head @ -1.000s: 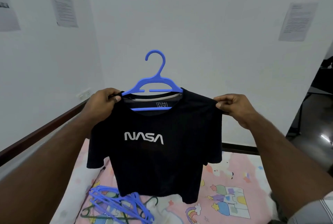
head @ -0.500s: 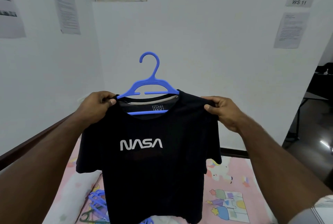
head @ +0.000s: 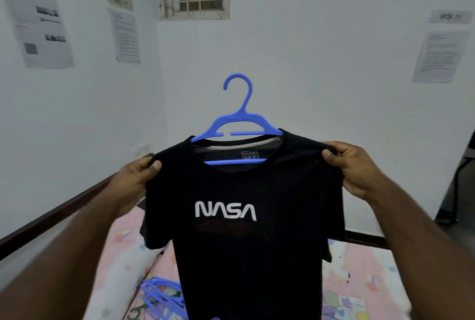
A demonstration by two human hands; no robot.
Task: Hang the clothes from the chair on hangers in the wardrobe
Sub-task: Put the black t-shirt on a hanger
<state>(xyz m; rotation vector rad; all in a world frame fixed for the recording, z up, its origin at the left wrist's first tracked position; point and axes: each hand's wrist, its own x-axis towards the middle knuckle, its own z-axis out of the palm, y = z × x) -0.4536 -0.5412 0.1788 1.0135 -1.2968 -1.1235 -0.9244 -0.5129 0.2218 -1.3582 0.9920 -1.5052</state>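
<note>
With the left hand [head: 137, 178] and right hand [head: 352, 165] each pinching a shoulder of the black NASA T-shirt [head: 246, 216] stretched between them, uneven tugging could slip it off the blue hanger [head: 237, 124].

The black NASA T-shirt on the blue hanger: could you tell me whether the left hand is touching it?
Touching. The head view shows the left hand pinching the black NASA T-shirt at its shoulder, thumb pressed on the fabric.
</note>
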